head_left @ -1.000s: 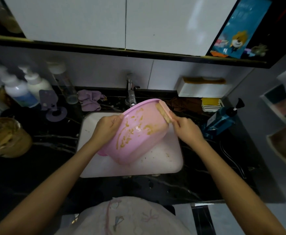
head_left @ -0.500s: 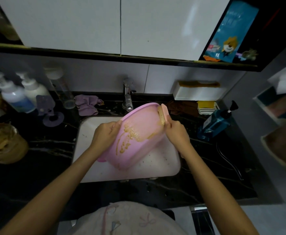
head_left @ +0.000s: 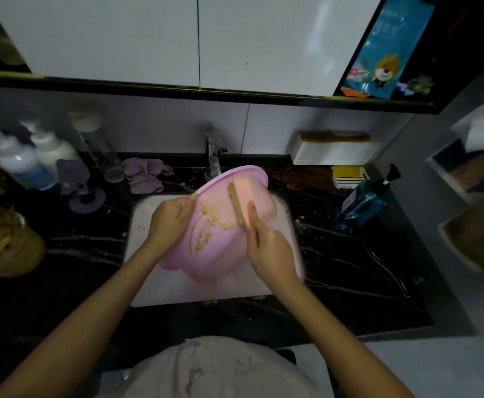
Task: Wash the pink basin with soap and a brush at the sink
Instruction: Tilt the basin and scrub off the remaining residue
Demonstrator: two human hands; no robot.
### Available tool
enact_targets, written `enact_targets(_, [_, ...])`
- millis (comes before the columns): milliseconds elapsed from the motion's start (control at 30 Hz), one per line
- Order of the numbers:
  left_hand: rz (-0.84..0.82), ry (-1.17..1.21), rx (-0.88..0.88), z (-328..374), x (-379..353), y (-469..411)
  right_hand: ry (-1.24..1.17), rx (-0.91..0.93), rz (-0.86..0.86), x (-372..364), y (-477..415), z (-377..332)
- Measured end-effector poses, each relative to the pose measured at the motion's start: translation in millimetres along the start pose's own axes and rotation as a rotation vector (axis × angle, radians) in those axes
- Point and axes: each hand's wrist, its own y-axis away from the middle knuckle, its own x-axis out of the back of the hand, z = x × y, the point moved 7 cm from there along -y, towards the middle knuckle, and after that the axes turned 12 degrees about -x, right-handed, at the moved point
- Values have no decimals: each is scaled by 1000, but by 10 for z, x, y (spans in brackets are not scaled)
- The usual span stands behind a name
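Black marbled countertop [head_left: 62,282] surrounds a white sink [head_left: 160,288]. The pink basin [head_left: 220,248] stands tilted in the sink, its lower edge down, its mouth turned up toward the person and its far rim just below the faucet [head_left: 213,156]. The left hand [head_left: 169,219] grips the near-left rim with fingers curled over the edge. The right hand [head_left: 272,251] wraps round the near end of the brush [head_left: 242,193], forefinger straight along its pink back. The brush's long axis runs away from the person, leaning slightly left, with tan bristles against the inner wall. Brown smears [head_left: 203,234] streak the inside. Behind lie a purple cloth [head_left: 143,175], white pump bottles [head_left: 19,165] far left and a blue bottle [head_left: 361,202] right.
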Motion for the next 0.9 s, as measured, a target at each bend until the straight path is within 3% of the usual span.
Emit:
enact_targets(67, [-13, 3, 13, -17, -5, 10, 83, 116, 109, -33, 179, 78])
enact_targets(100, [-14, 6, 16, -10, -10, 21, 101, 88, 156, -13, 110, 222])
enact_targets(200, [-22, 6, 15, 64, -61, 25, -144, -339, 74, 20, -314, 741])
enact_targets(267, [-31, 4, 26, 89, -79, 24, -310, -451, 110, -32, -243, 692])
enact_targets(367, [-13, -13, 41, 53, -57, -10, -408, -285, 77, -223, 221, 252])
enact_targets(433, [-6, -3, 35, 40, -39, -4, -334, -218, 51, -308, 367, 152])
enact_targets(500, [-9, -2, 28, 51, -47, 1, -331, -361, 119, -336, 113, 385])
enact_targets(600, [-19, -3, 28, 50, -68, 12, -568, -623, 105, -410, 41, 619])
enact_targets(700, [-15, -38, 13, 47, -49, 19, -558, -459, 79, -381, 351, 313])
enact_targets(767, [-22, -38, -4, 80, -62, 30, -399, -316, 61, -303, 358, 96])
enact_targets(833, [-32, -33, 0, 109, -84, 39, -347, -377, 131, -264, 106, 246])
enact_targets(900, [-38, -30, 5, 112, -86, 33, -456, -560, 171, -268, -112, 561])
